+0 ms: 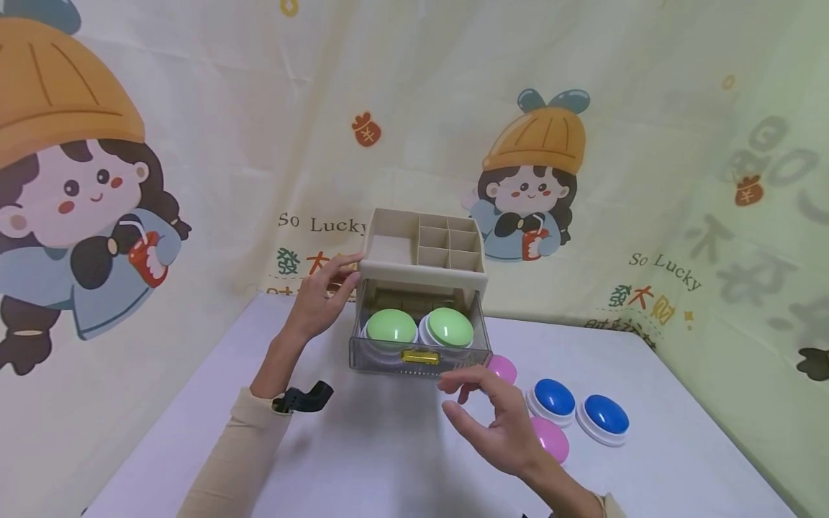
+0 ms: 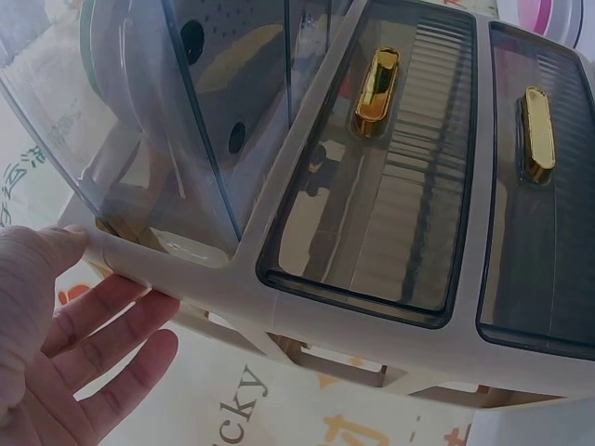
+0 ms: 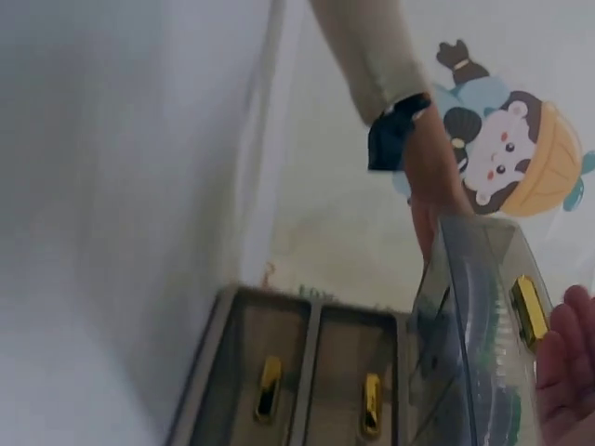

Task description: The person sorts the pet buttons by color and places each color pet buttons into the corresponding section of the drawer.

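A beige desktop drawer organizer (image 1: 421,273) stands at the back of the table, its clear top drawer (image 1: 378,362) pulled out. Two green dome-topped buttons (image 1: 391,326) with white bases sit side by side inside that drawer. My left hand (image 1: 322,298) rests against the organizer's left side, thumb at the front edge and fingers along the side in the left wrist view. Just in front of the drawer's gold handle (image 1: 420,357) hovers my right hand (image 1: 495,424), fingers bent, thumb apart, nothing between them. Two lower drawers (image 2: 372,214) are closed in the left wrist view.
Two blue dome-topped buttons (image 1: 554,397) lie on the white table (image 1: 363,446) to the right. Two pink ones (image 1: 550,440) are beside them, partly hidden behind my right hand. Divided compartments (image 1: 448,243) top the organizer. A printed curtain (image 1: 421,165) hangs behind.
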A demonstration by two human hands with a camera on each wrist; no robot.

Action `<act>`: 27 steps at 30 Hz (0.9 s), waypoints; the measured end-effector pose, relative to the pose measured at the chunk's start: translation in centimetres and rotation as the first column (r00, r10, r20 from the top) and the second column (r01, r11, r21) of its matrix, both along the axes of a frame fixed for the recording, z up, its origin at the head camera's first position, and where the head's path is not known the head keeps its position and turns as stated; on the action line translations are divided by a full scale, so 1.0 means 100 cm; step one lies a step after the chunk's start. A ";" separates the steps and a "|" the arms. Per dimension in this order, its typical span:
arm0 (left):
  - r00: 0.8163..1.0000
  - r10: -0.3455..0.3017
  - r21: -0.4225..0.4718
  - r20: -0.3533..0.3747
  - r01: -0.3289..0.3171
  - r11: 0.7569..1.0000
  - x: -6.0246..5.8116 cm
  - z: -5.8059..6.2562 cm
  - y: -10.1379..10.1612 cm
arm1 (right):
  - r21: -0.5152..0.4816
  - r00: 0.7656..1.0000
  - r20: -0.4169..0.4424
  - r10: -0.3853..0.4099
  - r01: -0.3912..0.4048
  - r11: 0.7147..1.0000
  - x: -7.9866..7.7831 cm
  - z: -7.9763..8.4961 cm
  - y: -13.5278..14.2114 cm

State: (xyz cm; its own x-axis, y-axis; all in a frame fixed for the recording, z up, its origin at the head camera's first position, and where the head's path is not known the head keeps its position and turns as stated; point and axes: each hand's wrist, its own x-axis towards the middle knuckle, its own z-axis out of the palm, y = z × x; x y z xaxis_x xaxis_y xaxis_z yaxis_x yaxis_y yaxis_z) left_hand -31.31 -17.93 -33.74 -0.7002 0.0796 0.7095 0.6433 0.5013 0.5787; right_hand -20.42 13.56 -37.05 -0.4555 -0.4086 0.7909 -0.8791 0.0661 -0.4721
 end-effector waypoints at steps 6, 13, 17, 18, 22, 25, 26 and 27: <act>1.000 0.007 0.002 -0.003 -0.007 1.000 0.001 0.000 -0.001 | -0.010 0.755 0.649 0.090 -0.109 0.994 0.007 0.006 -0.005; 1.000 0.006 0.001 -0.002 -0.006 1.000 0.001 -0.001 0.000 | -0.169 0.369 0.899 0.235 -0.201 0.965 0.006 0.012 -0.010; 1.000 0.006 -0.001 -0.004 -0.006 1.000 0.001 -0.001 0.000 | -0.234 0.319 0.900 0.296 -0.220 0.947 0.003 0.012 -0.013; 1.000 0.006 -0.001 -0.004 -0.006 1.000 0.000 -0.001 0.000 | -0.241 0.320 0.897 0.304 -0.222 0.945 0.002 0.012 -0.014; 1.000 0.007 -0.004 -0.005 -0.007 1.000 0.000 -0.001 0.000 | -0.257 0.325 0.891 0.317 -0.215 0.942 0.001 0.016 -0.017; 1.000 0.008 -0.005 -0.005 -0.008 1.000 0.000 -0.001 0.000 | -0.259 0.322 0.895 0.310 -0.191 0.947 0.001 0.020 -0.019; 1.000 0.009 -0.005 -0.005 -0.009 1.000 0.000 0.000 0.000 | -0.260 0.321 0.896 0.308 -0.186 0.948 0.001 0.021 -0.019; 1.000 0.010 -0.005 -0.004 -0.010 1.000 0.000 0.000 0.000 | -0.257 0.320 0.897 0.304 -0.180 0.949 0.001 0.023 -0.020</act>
